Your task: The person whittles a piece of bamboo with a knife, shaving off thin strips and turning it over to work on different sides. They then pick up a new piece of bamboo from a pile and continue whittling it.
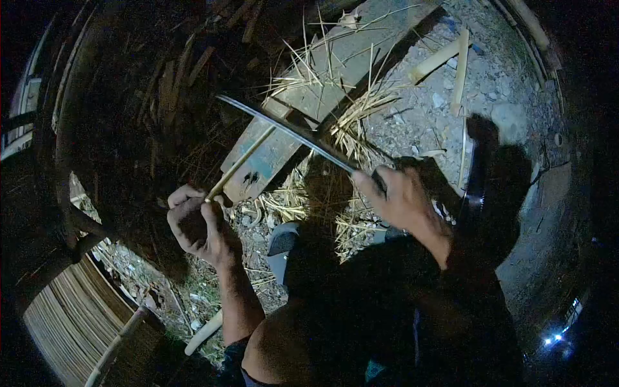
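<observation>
My left hand (200,222) pinches the near end of a thin bamboo-like stick (242,161), which slants up and away to the right. A long, narrow-bladed knife (290,132) is in my right hand (403,197), its handle hidden inside the closed fingers. The blade reaches up to the left and crosses over the stick's far end in this view. Beneath both lies a worn wooden plank (387,39), with a bluish patch and a dark hole near its closer end.
Thin shavings (313,80) lie heaped on the plank, and more straw-like strips (361,119) cover the ground beside it. Pale split bamboo pieces (462,77) rest on the gravel to the right. At lower left is a bundle of slats (74,316). My foot (284,242) is below the plank.
</observation>
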